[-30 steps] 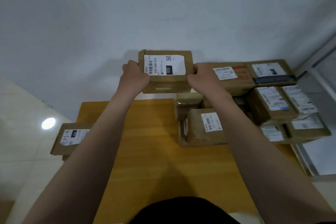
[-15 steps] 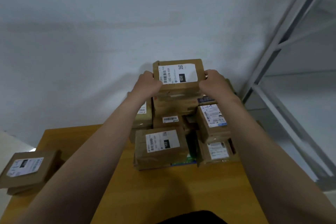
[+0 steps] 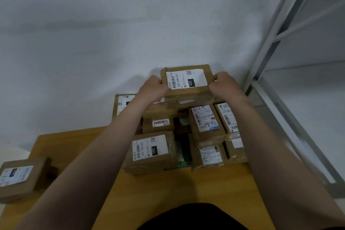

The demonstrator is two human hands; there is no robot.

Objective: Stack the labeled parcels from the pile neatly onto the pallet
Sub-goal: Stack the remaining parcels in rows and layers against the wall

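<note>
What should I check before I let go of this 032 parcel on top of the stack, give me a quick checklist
1. Both hands on the parcel: ok. The left hand and right hand grip the short ends of the 032 parcel.
2. Label facing up and readable: ok.
3. Parcel over the stack, not past its edge: ok, it sits above the back rows.
4. Parcel fully resting on the boxes below: cannot tell; its underside is hidden.
5. Edges squared with the boxes beneath: cannot tell; hands and wrists cover the corners.
6. Lower rows tidy: not ok; there is a dark gap beside the 102 parcel.
</note>
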